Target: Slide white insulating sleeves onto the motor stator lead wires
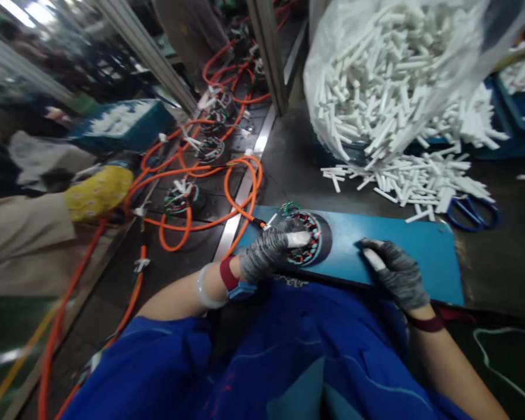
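Note:
On a blue board [350,224] stands a round motor stator [317,236], its ring of windings and red and pale blue wires facing up. My left hand [271,248], in a grey knit glove with bare-looking white fingertips, grips the stator's left side, its thumb over the windings. A green wire bundle [290,207] sticks out at the far rim. To the right, my right hand [396,271] hovers over the board, gloved alike, fingers curled and thumb close along the index finger. Whether anything small is between them is hidden. An orange cable [245,213] runs to the stator's left side.
Several wired stators [181,197] with looping orange cables line the track at left. A yellow-gloved co-worker's hand [100,192] is beside them. A plastic bag [328,125] of white sleeves spills loose sleeves [424,181] near blue-handled scissors [472,213]. A metal post [269,58] rises behind.

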Tool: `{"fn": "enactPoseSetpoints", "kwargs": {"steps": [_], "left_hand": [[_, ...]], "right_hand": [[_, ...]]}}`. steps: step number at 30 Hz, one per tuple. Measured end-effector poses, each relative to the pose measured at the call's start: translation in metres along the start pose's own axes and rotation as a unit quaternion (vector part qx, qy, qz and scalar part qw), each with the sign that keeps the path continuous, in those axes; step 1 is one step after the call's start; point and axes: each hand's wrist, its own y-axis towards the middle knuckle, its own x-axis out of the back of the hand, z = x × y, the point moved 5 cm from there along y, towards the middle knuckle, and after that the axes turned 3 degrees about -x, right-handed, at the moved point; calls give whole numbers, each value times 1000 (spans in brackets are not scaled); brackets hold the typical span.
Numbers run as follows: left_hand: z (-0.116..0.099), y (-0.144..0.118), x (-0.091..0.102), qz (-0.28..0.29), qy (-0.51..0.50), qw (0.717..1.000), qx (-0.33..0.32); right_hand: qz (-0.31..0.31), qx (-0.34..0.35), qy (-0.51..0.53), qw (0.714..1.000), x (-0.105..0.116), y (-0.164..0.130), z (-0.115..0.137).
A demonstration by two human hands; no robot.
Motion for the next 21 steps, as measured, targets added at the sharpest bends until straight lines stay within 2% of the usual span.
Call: {"fn": "enactPoseSetpoints", "kwargs": {"steps": [3, 5, 8, 10, 12, 14, 17, 19, 21], "left_hand": [[-6, 16, -2, 45, -138, 988, -57], [-7, 26, 9, 40, -128, 985, -112], [4, 37, 16, 96, 49, 975, -192], [14, 40, 14, 148, 178, 939, -255], [24, 42, 14, 175, 256, 901, -303], [30, 46, 19, 173, 296, 887, -310], [36, 52, 27, 188, 315, 888, -276], [39, 53, 31, 209, 287, 900, -251], [42, 54, 35, 199, 240, 922, -228]], "right_hand": [[-2, 6, 3, 1000, 1, 0, 3], [-8, 10, 13, 1000, 5, -1, 7], [-36, 55, 11, 998, 14, -1, 23], [-37, 124, 2, 992, 17, 1, 44], [-5, 195, 2, 981, 11, 7, 66], [38, 237, 6, 971, -1, 17, 85], [110, 251, -17, 962, -26, 35, 99], [151, 248, -42, 956, -38, 45, 101], [177, 242, -33, 954, -44, 52, 99]]}}
